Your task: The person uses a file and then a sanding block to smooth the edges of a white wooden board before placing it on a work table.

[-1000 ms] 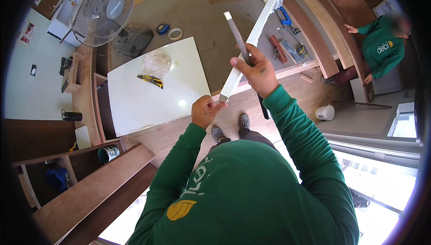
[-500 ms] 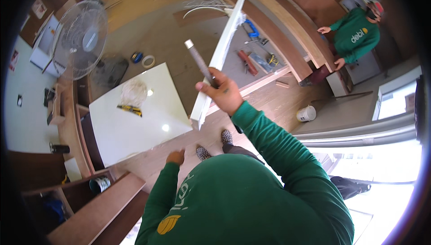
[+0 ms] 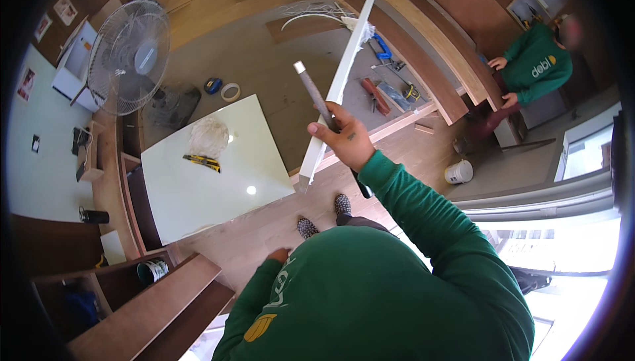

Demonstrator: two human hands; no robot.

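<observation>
Your right hand (image 3: 344,141) grips a long white strip (image 3: 340,86) and a grey file (image 3: 314,96) together, raised beyond the white tabletop's (image 3: 198,196) right edge. Your left hand (image 3: 279,254) hangs low, its fingers hidden. The strip's far end could swing and slip.

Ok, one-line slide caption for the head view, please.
Right hand grips a long white strip and a grey-handled tool above a white panel; left hand hangs low, empty.
</observation>
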